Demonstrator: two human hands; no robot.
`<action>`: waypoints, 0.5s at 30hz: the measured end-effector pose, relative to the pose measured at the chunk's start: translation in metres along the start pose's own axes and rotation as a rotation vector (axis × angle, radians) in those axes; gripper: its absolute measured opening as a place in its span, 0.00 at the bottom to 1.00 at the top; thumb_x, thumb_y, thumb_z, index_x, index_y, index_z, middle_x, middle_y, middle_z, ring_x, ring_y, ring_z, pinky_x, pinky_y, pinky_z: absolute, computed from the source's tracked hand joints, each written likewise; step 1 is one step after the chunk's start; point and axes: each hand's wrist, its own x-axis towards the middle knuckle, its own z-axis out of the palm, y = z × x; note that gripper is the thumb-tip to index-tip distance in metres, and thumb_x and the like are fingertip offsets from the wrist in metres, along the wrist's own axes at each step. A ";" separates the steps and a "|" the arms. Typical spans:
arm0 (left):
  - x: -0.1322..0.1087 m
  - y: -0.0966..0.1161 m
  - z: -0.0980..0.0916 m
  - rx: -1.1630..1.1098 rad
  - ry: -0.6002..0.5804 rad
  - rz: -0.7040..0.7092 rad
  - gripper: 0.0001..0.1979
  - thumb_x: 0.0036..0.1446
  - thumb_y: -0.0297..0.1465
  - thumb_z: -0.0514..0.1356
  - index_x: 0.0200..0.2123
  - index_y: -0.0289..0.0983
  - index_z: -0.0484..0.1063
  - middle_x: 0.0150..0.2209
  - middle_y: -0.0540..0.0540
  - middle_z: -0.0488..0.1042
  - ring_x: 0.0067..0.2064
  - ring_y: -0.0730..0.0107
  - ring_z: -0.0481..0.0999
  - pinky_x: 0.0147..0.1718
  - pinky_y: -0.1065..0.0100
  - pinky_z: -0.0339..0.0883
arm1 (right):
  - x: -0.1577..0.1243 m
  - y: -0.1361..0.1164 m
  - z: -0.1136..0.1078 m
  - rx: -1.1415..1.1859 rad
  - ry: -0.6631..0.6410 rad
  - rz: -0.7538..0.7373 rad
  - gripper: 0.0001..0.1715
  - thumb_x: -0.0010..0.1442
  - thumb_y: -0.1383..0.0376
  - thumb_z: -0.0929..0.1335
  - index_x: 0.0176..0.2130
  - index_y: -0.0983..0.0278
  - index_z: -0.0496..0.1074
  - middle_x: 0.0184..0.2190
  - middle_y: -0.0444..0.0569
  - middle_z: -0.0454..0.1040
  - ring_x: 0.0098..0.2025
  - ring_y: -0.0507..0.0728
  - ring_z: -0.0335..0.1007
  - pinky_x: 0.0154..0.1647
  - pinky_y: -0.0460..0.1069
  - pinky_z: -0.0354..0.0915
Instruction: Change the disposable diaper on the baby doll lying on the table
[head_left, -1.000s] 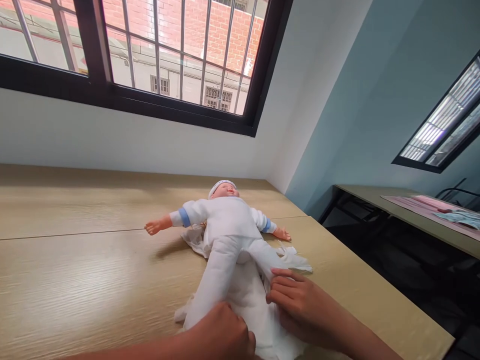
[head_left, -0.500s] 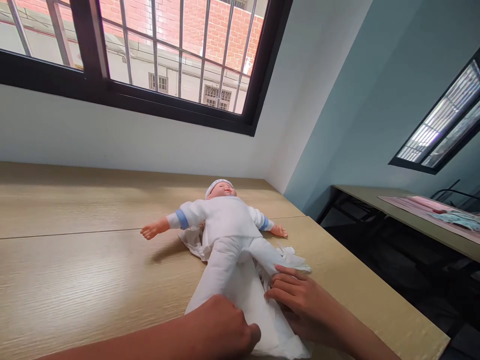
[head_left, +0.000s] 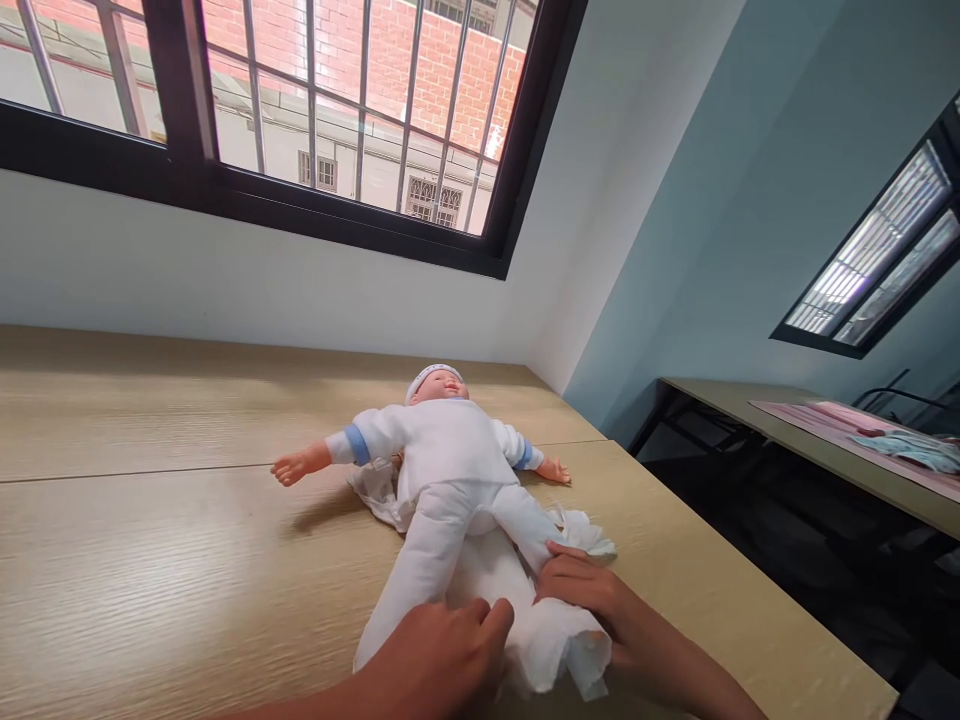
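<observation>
Bunched up since the last frame, the soft white cloth point(head_left: 544, 640) lies clamped between the left hand point(head_left: 439, 660) and right hand point(head_left: 585, 595), held apart; the white-suited baby doll point(head_left: 442, 450) stretches lengthwise away on the pale wooden table point(head_left: 150, 560) (legs toward the hands, right hand nearer).

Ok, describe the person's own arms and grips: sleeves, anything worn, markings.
The left grip and the right grip are bare human hands, with no gloves, rings or cables showing. The forearms are bare too, with no sleeves, watch or markings visible; the arms above them are out of view.
</observation>
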 end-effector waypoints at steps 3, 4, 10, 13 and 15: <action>0.001 0.002 -0.001 -0.055 0.006 -0.039 0.07 0.55 0.33 0.61 0.33 0.36 0.67 0.29 0.51 0.74 0.24 0.67 0.74 0.17 0.69 0.45 | 0.002 0.000 -0.001 0.100 0.040 0.010 0.14 0.65 0.62 0.59 0.30 0.62 0.67 0.30 0.45 0.69 0.36 0.54 0.68 0.63 0.59 0.54; 0.001 0.001 0.000 -0.080 -0.010 -0.055 0.09 0.54 0.35 0.62 0.34 0.37 0.67 0.31 0.50 0.74 0.26 0.66 0.75 0.18 0.70 0.48 | 0.002 0.002 -0.001 0.133 0.049 0.026 0.16 0.65 0.61 0.58 0.29 0.62 0.67 0.30 0.45 0.69 0.36 0.54 0.68 0.63 0.59 0.54; 0.008 -0.001 -0.006 -0.015 -0.169 -0.072 0.12 0.57 0.34 0.59 0.44 0.38 0.64 0.41 0.46 0.76 0.29 0.61 0.78 0.18 0.70 0.58 | -0.007 0.023 0.000 0.417 0.168 0.399 0.19 0.58 0.53 0.67 0.43 0.62 0.74 0.49 0.53 0.73 0.57 0.65 0.64 0.63 0.63 0.53; 0.007 0.000 -0.004 -0.056 -0.101 -0.029 0.17 0.57 0.31 0.59 0.50 0.36 0.62 0.47 0.41 0.74 0.33 0.60 0.79 0.25 0.68 0.69 | -0.008 0.030 0.003 0.580 0.288 0.559 0.28 0.54 0.49 0.69 0.48 0.63 0.73 0.54 0.57 0.69 0.59 0.66 0.62 0.62 0.63 0.55; 0.005 -0.001 0.001 -0.091 -0.003 0.043 0.21 0.57 0.27 0.56 0.55 0.35 0.58 0.50 0.38 0.72 0.38 0.61 0.78 0.34 0.67 0.73 | -0.005 0.031 0.006 0.623 0.356 0.544 0.27 0.55 0.47 0.67 0.46 0.63 0.74 0.51 0.58 0.72 0.55 0.66 0.67 0.60 0.63 0.57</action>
